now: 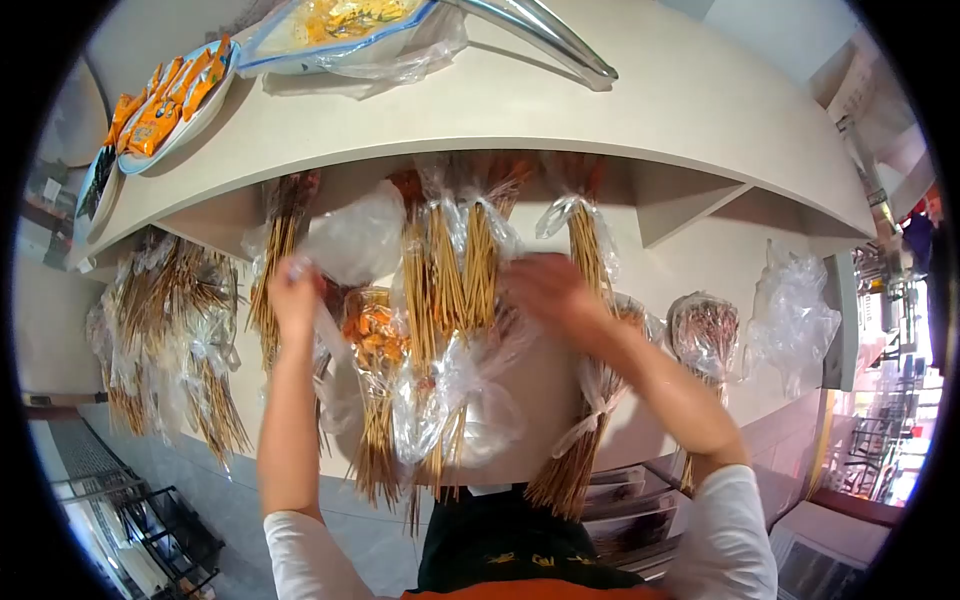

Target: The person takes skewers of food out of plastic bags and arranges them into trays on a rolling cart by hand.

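Note:
My left hand (294,300) is closed on a clear plastic bag (358,238), which spreads to the right. My right hand (556,298) is slightly blurred, its fingers stretched out beside bundled skewers (480,255) in the middle; whether it touches them I cannot tell. These bundles have bare sticks toward me and plastic wrapping at the far ends. Below them lies a bagged bundle with orange food (378,335). Another skewer bundle (585,240) lies just beyond my right hand, and a tied one (575,450) is under my right forearm.
Many bagged skewers (175,290) fill the left side. A bagged reddish bundle (704,330) and crumpled plastic bags (793,315) lie right. The overhanging upper shelf (690,110) carries metal tongs (545,35), a food tray (330,45) and a plate of orange packets (175,100). Dividers (690,200) stand beneath.

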Demonstrator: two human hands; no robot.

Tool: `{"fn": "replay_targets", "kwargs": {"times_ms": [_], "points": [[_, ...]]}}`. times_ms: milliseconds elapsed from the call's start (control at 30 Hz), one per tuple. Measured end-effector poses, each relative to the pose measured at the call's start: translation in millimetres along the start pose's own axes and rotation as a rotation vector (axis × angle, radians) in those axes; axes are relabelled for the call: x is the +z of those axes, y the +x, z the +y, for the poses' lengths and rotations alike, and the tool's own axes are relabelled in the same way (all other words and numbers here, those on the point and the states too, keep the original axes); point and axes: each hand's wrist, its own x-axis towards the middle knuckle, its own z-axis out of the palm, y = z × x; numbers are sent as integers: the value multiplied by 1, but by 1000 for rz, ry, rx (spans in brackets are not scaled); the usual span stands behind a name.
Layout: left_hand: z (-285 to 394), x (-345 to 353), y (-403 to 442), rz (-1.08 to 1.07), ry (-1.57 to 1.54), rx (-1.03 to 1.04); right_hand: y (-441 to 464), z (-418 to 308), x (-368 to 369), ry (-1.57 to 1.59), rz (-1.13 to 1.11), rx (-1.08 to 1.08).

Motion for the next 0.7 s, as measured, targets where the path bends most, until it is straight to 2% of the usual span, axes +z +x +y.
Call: {"fn": "replay_targets", "kwargs": {"times_ms": [33,67,100,133,167,200,233,267,300,367,400,433,500,533,567,600,633,667,700], "points": [[25,-2,8,69,-37,-32,22,-9,27,32,73,-20],[31,-12,26,44,293,132,38,-14,48,64,145,-39],[34,-14,34,111,382,284,41,-5,65,62,144,-33],[38,-15,38,180,468,435,42,6,83,40,-97,154],[54,-23,34,177,465,435,43,13,93,17,-337,337],[78,-34,23,158,531,341,46,13,90,15,-339,342],[89,-42,15,140,595,248,52,13,80,-181,-390,412],[81,-44,12,155,509,345,58,15,75,-382,-435,474],[75,-42,3,152,507,343,59,15,78,-384,-439,475],[74,-23,-18,415,1079,828,63,20,90,-271,-197,493],[71,-12,-27,266,897,812,66,28,104,-138,-211,615],[67,1,-35,117,715,790,71,32,119,-143,-200,614],[64,38,-51,-72,544,739,80,37,142,438,-41,1201],[60,54,-53,-151,467,640,81,41,144,664,-87,1259],[55,69,-53,-228,391,541,85,43,143,664,-76,1253],[50,81,-51,-229,393,544,86,41,143,550,-14,1149],[46,95,-44,-289,290,406,87,38,141,435,47,1044],[42,108,-39,-345,184,270,94,35,130,530,119,1066],[38,121,-37,-347,183,273,98,32,117,527,122,1067]]}}
